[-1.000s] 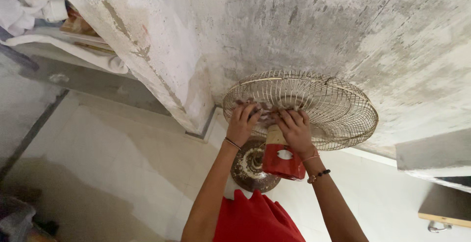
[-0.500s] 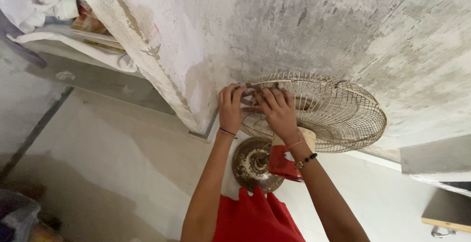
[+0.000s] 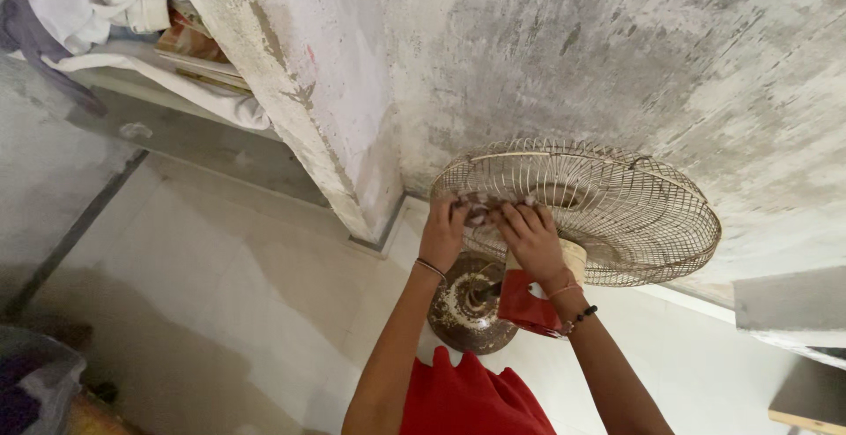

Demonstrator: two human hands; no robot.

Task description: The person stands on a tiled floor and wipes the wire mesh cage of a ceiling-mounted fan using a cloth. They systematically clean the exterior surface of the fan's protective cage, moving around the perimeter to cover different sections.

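A pedestal fan with a dusty wire cage (image 3: 617, 215) stands against a stained wall. Its round metal base (image 3: 463, 312) rests on the floor, and a red part of its body (image 3: 526, 307) shows under the cage. My left hand (image 3: 441, 239) and my right hand (image 3: 531, 239) are both at the cage's near left rim. Between their fingers they pinch a small dark patterned cloth (image 3: 480, 208) against the wires. A thin bangle circles my left wrist and a beaded bracelet my right. My red garment (image 3: 476, 400) fills the bottom edge.
A stained concrete pillar (image 3: 308, 91) juts out left of the fan. Behind it a shelf (image 3: 176, 78) holds piled clothes and books. The floor (image 3: 220, 294) is pale tile. A grey bundle (image 3: 35, 382) lies at the bottom left, and a ledge and a board (image 3: 806, 400) are at the right.
Both hands have slid along the cage rim toward its left side and come closer together on the cloth. The view has shifted a little.
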